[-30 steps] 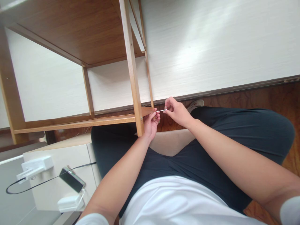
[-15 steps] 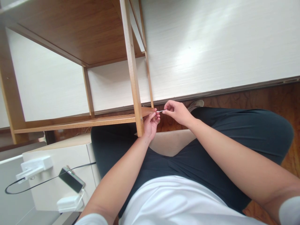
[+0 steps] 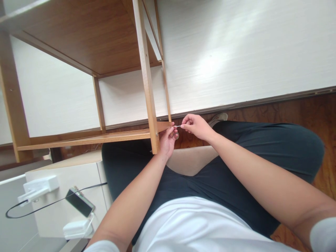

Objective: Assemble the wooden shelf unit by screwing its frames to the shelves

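A wooden shelf unit (image 3: 149, 84) stands at the left with its low board (image 3: 86, 139) level with my hands. My left hand (image 3: 168, 140) is at the right end of that board, just behind the front post. Its thumb and fingers are pinched together at the board's end; what lies between them is too small to make out. My right hand (image 3: 198, 126) is closed on a thin metal rod (image 3: 178, 126), like a hex key. The rod lies nearly level, its far tip at my left fingertips. Its other end is hidden in my right fingers.
Left of my legs, a pale cabinet (image 3: 65, 196) carries a phone-like device (image 3: 80, 202), a white power adapter (image 3: 39, 187), a white block (image 3: 77, 228) and a black cable (image 3: 52, 202). A white panel (image 3: 249, 52) rises beyond the dark wood floor (image 3: 325, 140). A beige seat (image 3: 191, 159) shows between my legs.
My right hand has shifted slightly left, toward my left hand, and less of the rod shows between them. My left hand keeps its place at the board's end.
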{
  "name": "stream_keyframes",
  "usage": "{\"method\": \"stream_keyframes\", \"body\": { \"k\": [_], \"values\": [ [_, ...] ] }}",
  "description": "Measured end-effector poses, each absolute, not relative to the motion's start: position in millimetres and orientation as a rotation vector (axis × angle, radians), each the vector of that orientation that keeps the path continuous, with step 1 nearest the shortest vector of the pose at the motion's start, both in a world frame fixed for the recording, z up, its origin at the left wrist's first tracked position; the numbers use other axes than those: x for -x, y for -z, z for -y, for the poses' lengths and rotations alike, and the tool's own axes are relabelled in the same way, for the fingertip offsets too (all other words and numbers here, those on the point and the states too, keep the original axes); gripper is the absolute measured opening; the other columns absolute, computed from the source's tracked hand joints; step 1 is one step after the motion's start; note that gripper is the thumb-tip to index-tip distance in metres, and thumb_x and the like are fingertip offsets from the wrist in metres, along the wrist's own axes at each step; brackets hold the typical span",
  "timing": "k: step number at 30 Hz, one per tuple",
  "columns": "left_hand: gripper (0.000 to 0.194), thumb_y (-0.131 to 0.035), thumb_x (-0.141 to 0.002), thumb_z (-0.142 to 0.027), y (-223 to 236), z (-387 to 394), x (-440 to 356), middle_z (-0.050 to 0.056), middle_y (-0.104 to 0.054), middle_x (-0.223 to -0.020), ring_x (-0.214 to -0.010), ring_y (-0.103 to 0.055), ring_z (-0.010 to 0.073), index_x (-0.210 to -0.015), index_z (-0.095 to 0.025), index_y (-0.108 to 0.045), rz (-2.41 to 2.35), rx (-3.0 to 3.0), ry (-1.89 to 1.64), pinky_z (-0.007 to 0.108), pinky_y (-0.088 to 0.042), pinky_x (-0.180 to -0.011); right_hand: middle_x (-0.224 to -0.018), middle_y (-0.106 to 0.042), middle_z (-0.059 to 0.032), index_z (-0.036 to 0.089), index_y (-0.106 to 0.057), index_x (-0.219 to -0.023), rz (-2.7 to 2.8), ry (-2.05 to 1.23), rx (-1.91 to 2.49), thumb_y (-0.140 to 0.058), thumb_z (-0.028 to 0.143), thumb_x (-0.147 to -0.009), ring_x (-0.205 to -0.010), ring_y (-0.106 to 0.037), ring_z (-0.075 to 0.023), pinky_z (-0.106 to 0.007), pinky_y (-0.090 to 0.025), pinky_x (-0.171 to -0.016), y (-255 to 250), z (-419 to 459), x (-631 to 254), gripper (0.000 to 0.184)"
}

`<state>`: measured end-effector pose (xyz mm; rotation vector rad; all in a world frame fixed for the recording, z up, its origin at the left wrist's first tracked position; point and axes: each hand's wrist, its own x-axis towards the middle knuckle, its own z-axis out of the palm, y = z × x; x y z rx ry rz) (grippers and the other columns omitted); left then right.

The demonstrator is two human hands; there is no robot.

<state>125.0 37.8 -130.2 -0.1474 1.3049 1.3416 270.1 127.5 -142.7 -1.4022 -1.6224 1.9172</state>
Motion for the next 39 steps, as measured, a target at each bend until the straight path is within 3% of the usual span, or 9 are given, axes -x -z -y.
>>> {"method": "stream_keyframes", "body": {
  "k": [7,13,19,24,30,39],
  "values": [
    [0.024,-0.082,-0.071,-0.019,130.0,-38.0,-125.4,0.002,-0.076,-0.087,-0.072,-0.065,0.0089,-0.094,-0.018,-0.077,-1.304,0.127,-1.353,0.021,-0.045,-0.068,-0.054,-0.06,0.0019,0.019,-0.059,-0.083,1.186,-2.188,1.358,-0.073,0.028,-0.079,-0.044,-0.053,-0.0099,-0.019,-0.042,-0.043,132.3,-122.2,-260.7,0.018],
    [0.02,-0.082,-0.071,-0.021,131.8,-36.7,-127.0,0.002,-0.075,-0.088,-0.071,-0.064,0.0086,-0.091,-0.018,-0.078,-1.329,0.114,-1.373,0.022,-0.043,-0.065,-0.053,-0.063,0.0,0.019,-0.057,-0.083,0.945,-2.312,1.422,-0.071,0.028,-0.082,-0.042,-0.055,-0.0112,-0.02,-0.046,-0.041,129.9,-122.7,-259.0,0.016],
    [0.024,-0.085,-0.066,-0.023,132.3,-37.6,-127.7,0.003,-0.075,-0.087,-0.069,-0.061,0.0082,-0.089,-0.018,-0.079,-1.336,0.115,-1.376,0.021,-0.041,-0.062,-0.058,-0.066,-0.0024,0.016,-0.058,-0.076,1.192,-2.231,1.489,-0.07,0.019,-0.085,-0.046,-0.056,-0.0091,-0.018,-0.047,-0.045,132.0,-125.9,-261.3,0.016],
    [0.027,-0.085,-0.066,-0.024,132.1,-38.1,-126.6,0.004,-0.075,-0.088,-0.071,-0.062,0.0092,-0.091,-0.018,-0.079,-1.331,0.118,-1.358,0.022,-0.042,-0.064,-0.071,-0.073,-0.0034,0.016,-0.062,-0.083,1.414,-2.171,1.322,-0.065,0.01,-0.084,-0.059,-0.064,-0.0103,-0.019,-0.051,-0.057,131.9,-127.6,-265.3,0.007],
    [0.027,-0.084,-0.066,-0.023,133.4,-37.4,-126.0,0.005,-0.075,-0.091,-0.072,-0.062,0.0098,-0.092,-0.017,-0.079,-1.312,0.126,-1.375,0.023,-0.042,-0.065,-0.081,-0.076,-0.0026,0.018,-0.064,-0.087,1.729,-1.965,1.269,-0.06,0.007,-0.082,-0.075,-0.07,-0.0142,-0.023,-0.053,-0.07,123.2,-131.5,-270.6,0.013],
    [0.024,-0.081,-0.068,-0.024,138.5,-36.7,-126.4,0.005,-0.074,-0.089,-0.072,-0.062,0.0113,-0.091,-0.017,-0.077,-1.288,0.138,-1.4,0.025,-0.041,-0.065,-0.086,-0.076,-0.0036,0.018,-0.057,-0.09,1.512,-2.081,1.242,-0.06,0.014,-0.087,-0.067,-0.065,-0.0107,-0.02,-0.05,-0.061,126.2,-128.8,-266.2,0.006]
  ]
}}
